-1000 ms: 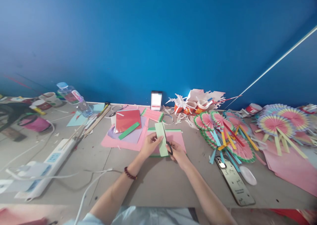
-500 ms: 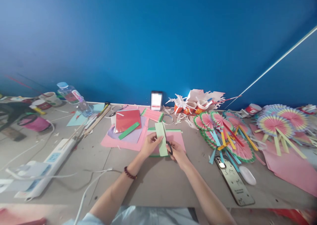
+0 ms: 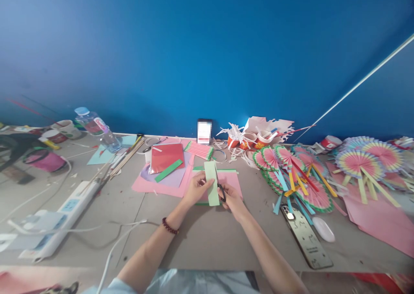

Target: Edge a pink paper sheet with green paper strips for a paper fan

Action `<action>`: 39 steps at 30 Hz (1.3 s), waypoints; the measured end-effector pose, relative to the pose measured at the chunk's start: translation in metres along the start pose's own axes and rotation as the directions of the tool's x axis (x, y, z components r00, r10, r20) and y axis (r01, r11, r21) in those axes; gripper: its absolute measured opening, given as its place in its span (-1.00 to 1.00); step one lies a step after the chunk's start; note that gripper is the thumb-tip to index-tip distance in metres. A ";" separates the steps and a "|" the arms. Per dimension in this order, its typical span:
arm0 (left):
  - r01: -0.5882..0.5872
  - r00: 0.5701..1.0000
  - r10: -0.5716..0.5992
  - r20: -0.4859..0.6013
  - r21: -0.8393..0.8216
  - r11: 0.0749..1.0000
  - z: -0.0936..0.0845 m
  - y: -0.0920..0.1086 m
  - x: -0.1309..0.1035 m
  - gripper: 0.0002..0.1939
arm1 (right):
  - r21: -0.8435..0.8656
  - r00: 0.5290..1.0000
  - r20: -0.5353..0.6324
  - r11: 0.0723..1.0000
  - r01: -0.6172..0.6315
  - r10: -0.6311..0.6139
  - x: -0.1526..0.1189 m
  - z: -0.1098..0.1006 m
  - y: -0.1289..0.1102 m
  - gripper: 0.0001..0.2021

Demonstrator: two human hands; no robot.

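A pale green paper strip (image 3: 211,186) is pinched upright in my left hand (image 3: 196,188), its fingers closed on the strip's left edge. My right hand (image 3: 233,200) is closed around the dark handles of a pair of scissors (image 3: 221,192). The blades run up along the strip's right edge; whether they touch it I cannot tell. Under both hands lies a pink sheet (image 3: 233,181) with green edging. Left of it, a dark green strip (image 3: 168,171) rests across red paper (image 3: 163,155), on top of purple and pink sheets.
Folded paper fans (image 3: 315,192) with coloured strips lie to the right, near a phone (image 3: 307,238) and a white mouse-like case (image 3: 323,229). A power strip (image 3: 64,220), cables and a tilted water bottle (image 3: 101,128) are on the left. Red cups (image 3: 262,143) hold scraps at the back.
The pale green strip has shifted very slightly and looks a little narrower. My hands and the scissors stay almost in the same place.
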State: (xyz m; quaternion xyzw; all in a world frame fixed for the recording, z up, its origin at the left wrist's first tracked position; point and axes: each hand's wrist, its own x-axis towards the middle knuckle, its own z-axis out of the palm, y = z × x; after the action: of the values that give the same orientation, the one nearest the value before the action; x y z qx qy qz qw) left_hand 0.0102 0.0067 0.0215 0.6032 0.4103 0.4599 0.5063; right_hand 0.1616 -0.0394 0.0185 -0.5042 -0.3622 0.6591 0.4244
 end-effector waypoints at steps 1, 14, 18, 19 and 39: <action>-0.008 1.000 0.008 -0.001 -0.013 1.000 0.000 0.001 0.000 -0.69 | 0.001 1.000 -0.005 1.000 0.000 0.000 0.000 0.000 0.000 -0.53; 0.131 0.940 -0.236 -0.245 -0.379 0.916 -0.016 0.002 0.008 -0.63 | 0.071 0.986 -0.132 0.991 0.115 -0.105 0.005 -0.012 -0.003 -0.57; 0.041 0.873 -0.277 -0.401 -0.507 0.861 -0.038 0.001 0.015 -0.66 | 0.061 0.953 -0.263 0.983 0.173 -0.152 0.008 -0.026 -0.008 -0.55; 0.016 0.857 -0.278 -0.433 -0.518 0.856 -0.044 -0.001 0.017 -0.68 | 0.059 0.944 -0.284 0.980 0.190 -0.166 0.009 -0.029 -0.009 -0.55; 0.000 0.694 -0.510 -0.509 -0.708 0.706 -0.066 -0.013 0.026 -0.82 | -0.147 0.859 -0.440 0.965 0.219 -0.262 0.010 -0.056 -0.016 -0.56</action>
State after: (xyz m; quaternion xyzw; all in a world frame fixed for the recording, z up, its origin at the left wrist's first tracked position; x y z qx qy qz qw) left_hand -0.0483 0.0488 0.0164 0.1064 0.4598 0.6779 0.5637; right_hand 0.2180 -0.0217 0.0168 -0.6141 -0.3426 0.4470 0.5529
